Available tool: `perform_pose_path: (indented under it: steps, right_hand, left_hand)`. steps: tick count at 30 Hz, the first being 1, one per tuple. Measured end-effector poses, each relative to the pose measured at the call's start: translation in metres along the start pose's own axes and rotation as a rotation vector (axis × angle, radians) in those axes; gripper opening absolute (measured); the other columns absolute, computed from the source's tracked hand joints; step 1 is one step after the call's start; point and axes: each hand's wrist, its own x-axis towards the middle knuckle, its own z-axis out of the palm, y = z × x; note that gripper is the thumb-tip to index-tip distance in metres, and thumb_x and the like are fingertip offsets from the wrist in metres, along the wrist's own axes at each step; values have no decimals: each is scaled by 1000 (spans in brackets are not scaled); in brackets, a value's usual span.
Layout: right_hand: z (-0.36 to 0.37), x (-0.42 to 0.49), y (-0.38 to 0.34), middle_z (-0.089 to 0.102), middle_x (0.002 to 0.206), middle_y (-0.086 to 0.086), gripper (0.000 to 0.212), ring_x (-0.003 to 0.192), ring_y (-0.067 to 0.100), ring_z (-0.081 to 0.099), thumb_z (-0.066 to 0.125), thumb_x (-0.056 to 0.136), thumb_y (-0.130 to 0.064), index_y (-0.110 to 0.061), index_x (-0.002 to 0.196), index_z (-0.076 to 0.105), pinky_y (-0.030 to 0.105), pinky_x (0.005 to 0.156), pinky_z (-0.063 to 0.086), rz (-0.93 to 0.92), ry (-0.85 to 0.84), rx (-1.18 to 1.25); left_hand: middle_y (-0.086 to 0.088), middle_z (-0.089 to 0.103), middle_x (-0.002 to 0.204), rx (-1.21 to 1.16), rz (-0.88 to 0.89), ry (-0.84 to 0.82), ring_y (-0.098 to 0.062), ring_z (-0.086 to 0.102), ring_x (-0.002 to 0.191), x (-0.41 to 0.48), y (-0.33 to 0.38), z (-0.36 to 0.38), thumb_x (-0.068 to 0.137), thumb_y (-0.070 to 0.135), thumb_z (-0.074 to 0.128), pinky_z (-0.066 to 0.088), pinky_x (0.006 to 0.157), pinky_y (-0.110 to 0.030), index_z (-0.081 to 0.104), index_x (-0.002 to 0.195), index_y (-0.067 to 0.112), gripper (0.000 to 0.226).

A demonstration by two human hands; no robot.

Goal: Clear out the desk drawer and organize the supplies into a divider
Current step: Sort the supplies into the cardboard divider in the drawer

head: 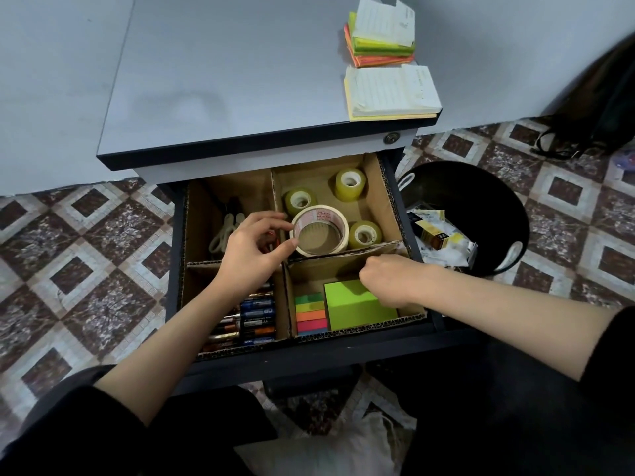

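Observation:
The open drawer holds a cardboard divider (383, 201) with four compartments. My left hand (252, 247) pinches a large roll of masking tape (319, 230) over the back right compartment, where three yellowish tape rolls (350, 184) sit. My right hand (390, 278) is curled in the front right compartment beside a green sticky-note block (354, 305) and a stack of coloured flags (311, 312); whether it holds anything is hidden. Batteries (256, 314) fill the front left compartment. Scissors and pens (225, 228) lie in the back left one.
On the desk top (223, 80) lie a lined notepad (390, 92) and a stack of coloured notes (381, 32). A black bin (481, 214) with paper scraps stands to the right on the tiled floor. A dark bag (598, 108) lies beyond it.

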Motion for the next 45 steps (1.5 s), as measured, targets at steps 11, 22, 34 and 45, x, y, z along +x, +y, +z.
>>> perform_pose_path:
  steps: [11,22,34,45]
  right_hand:
    - [-44,-49,29,61,73,-4,13,72,10,56,60,83,-6,-13,80,69,22,73,48,14,535,508]
    - [-63,-89,111,59,61,-3,26,49,13,58,65,84,-4,-21,65,59,16,45,44,268,831,882]
    - [-40,-91,136,60,66,-9,30,53,-2,52,65,83,-6,-26,62,58,7,51,39,330,834,881]
    - [-40,-87,143,62,69,-9,29,55,-2,56,66,83,-7,-27,63,60,13,57,47,316,844,906]
  left_hand:
    - [5,67,89,144,96,5,-2,60,84,48,75,-46,89,21,61,45,74,-13,70,91,16,10]
    - [-4,62,115,552,306,-59,-16,54,105,112,151,-31,83,32,67,37,85,-21,66,109,13,32]
    - [-8,45,138,696,316,-314,-25,40,125,168,172,6,74,38,76,34,97,-29,34,140,16,81]
    - [-4,49,133,604,312,-227,-26,45,121,175,160,6,64,42,82,44,92,-35,31,135,21,89]
